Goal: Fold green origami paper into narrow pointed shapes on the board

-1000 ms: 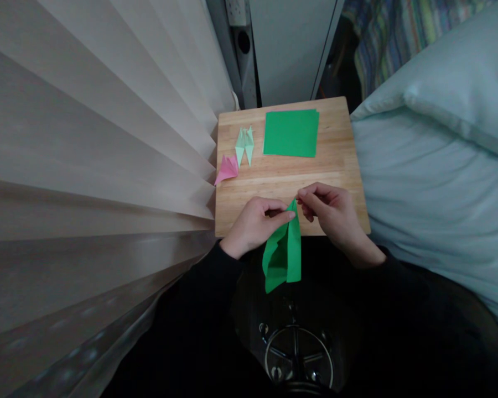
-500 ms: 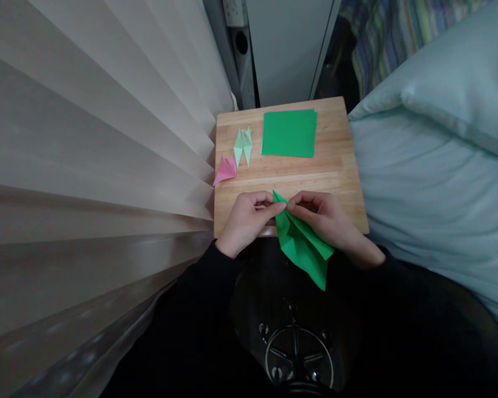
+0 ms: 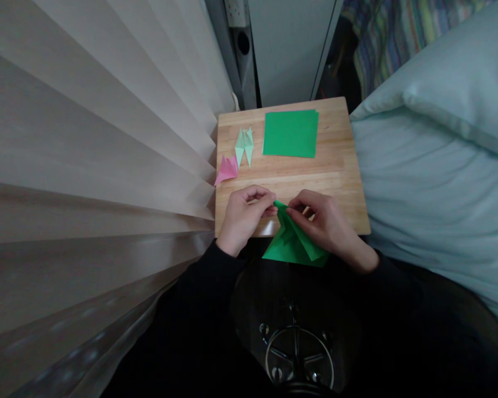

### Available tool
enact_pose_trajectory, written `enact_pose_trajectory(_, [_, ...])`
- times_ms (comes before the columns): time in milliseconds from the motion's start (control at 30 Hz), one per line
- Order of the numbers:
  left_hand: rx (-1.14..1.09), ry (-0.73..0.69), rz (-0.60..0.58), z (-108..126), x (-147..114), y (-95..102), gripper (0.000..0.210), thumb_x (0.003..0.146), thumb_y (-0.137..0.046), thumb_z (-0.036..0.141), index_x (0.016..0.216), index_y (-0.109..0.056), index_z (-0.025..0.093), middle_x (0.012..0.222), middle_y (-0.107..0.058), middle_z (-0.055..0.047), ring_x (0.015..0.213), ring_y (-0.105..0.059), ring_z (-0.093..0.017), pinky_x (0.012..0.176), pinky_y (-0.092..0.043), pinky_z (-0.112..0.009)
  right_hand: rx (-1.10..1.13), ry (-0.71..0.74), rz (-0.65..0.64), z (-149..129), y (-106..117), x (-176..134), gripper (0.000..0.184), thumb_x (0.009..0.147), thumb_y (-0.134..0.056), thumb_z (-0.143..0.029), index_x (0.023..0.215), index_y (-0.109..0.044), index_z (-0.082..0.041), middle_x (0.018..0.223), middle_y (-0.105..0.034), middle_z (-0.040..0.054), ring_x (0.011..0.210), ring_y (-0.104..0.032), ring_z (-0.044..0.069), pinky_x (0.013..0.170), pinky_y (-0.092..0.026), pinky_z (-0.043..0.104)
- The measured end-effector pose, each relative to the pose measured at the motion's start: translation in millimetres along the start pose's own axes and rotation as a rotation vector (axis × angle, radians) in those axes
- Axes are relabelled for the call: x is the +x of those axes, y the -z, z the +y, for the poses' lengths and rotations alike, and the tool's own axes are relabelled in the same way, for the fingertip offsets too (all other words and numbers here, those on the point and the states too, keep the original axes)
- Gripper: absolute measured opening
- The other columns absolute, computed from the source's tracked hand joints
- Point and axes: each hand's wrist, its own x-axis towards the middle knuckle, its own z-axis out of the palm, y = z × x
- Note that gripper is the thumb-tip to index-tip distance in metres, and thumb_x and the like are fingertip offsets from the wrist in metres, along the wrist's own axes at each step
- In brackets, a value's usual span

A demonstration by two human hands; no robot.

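Observation:
A partly folded sheet of green origami paper (image 3: 296, 243) hangs between my hands over the near edge of the wooden board (image 3: 336, 177). My left hand (image 3: 249, 213) pinches its pointed upper tip between thumb and fingers. Close by on the right, my right hand (image 3: 321, 218) grips the fold just below that tip, thumb on top. The paper's lower part spreads open with creased flaps, and its wide end drops past the board's edge. Part of its right side is hidden behind my right hand.
A stack of green paper (image 3: 290, 134) lies at the back of the board. Left of it are a pale green folded paper figure (image 3: 244, 146) and a pink one (image 3: 227, 169). A pleated curtain (image 3: 108, 138) borders the left, bedding (image 3: 419, 177) the right.
My left hand has moved slightly left, sliding out to the paper's tip. The paper's lower end has swung left and up, spreading wider. My right hand stays nearly in place.

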Motion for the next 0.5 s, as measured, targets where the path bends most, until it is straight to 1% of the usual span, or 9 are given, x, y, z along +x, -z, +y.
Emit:
enact_pose_trajectory(133, [-0.055, 0.030, 0.011, -0.1, 0.5, -0.7, 0.013, 0.079, -0.078, 0.022, 0.076, -0.071, 0.012, 0.070, -0.069, 0.000, 0.063, -0.066, -0.009, 0.072, -0.060, -0.025, 0.017, 0.004, -0.007, -0.5, 0.6, 0.4, 0.017, 0.095, -0.062, -0.030, 0.082, -0.065, -0.020, 0.079, -0.067, 0.0038, 0.072, -0.061, 0.017, 0.065, -0.047, 0.032])
enact_pose_trajectory(233, [-0.059, 0.032, 0.009, 0.3, 0.3, -0.6, 0.013, 0.082, -0.077, 0.023, 0.076, -0.072, 0.012, 0.070, -0.070, -0.001, 0.064, -0.067, -0.009, 0.073, -0.061, -0.025, 0.056, -0.011, -0.010, -0.6, 1.3, 0.5, 0.016, 0.095, -0.063, -0.029, 0.083, -0.066, -0.019, 0.080, -0.068, 0.0042, 0.072, -0.061, 0.017, 0.063, -0.047, 0.030])
enact_pose_trajectory(367, [-0.065, 0.023, 0.010, 1.6, -0.4, -0.4, 0.021, 0.087, -0.074, 0.029, 0.075, -0.071, 0.012, 0.071, -0.068, -0.002, 0.063, -0.067, -0.010, 0.073, -0.062, -0.026, 0.084, -0.025, -0.008, 0.5, 0.7, 0.9, 0.015, 0.093, -0.064, -0.028, 0.083, -0.067, -0.018, 0.079, -0.069, 0.0043, 0.071, -0.062, 0.017, 0.062, -0.047, 0.029])
enact_pose_trajectory(500, [-0.075, 0.016, -0.002, 2.8, -1.4, -0.8, 0.018, 0.082, -0.076, 0.026, 0.074, -0.071, 0.012, 0.069, -0.068, -0.001, 0.064, -0.067, -0.010, 0.073, -0.062, -0.026, 0.088, -0.016, 0.002, 1.8, -0.3, 1.1, 0.014, 0.092, -0.064, -0.027, 0.082, -0.067, -0.017, 0.077, -0.068, 0.0037, 0.070, -0.061, 0.016, 0.061, -0.047, 0.029])
